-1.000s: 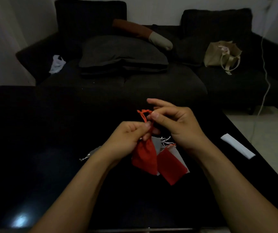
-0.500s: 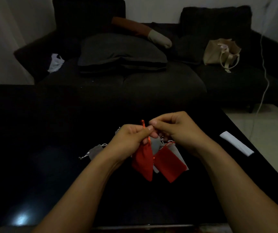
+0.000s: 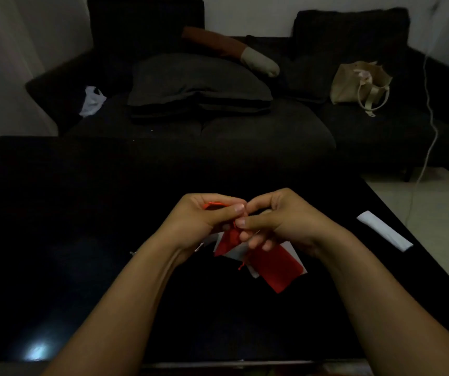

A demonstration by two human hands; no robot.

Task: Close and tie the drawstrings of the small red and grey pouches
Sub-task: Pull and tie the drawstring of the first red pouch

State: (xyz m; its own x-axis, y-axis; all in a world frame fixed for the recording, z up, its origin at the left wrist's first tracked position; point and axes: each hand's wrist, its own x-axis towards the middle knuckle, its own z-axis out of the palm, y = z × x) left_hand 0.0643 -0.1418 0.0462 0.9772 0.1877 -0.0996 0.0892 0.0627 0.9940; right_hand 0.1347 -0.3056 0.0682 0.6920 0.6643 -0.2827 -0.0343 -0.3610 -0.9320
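Red pouch (image 3: 230,238) is held up just above the worktop (image 3: 87,213), its neck gathered between both hands at the centre of the view. An orange-red drawstring (image 3: 214,204) is looped over the left hand (image 3: 204,218), whose fingers (image 3: 238,208) are curled and pinched on the cord at the pouch's mouth. The right hand (image 3: 280,221) is met thumb to thumb with the left, its fingers curled in and nipped onto the string beside the neck; the knot itself is hidden behind the fingertips. Below the hands, a second red pouch (image 3: 277,270) is seen lying flat on the dark worktop, with grey pouches (image 3: 238,252) overlapped beneath it and a short red cord end (image 3: 242,266) trailing at its edge. A white strip (image 3: 384,230) is laid near the right edge. Beyond, a dark sofa (image 3: 231,131) is stacked with cushions (image 3: 199,82), and a beige bag (image 3: 359,82) is propped on it.
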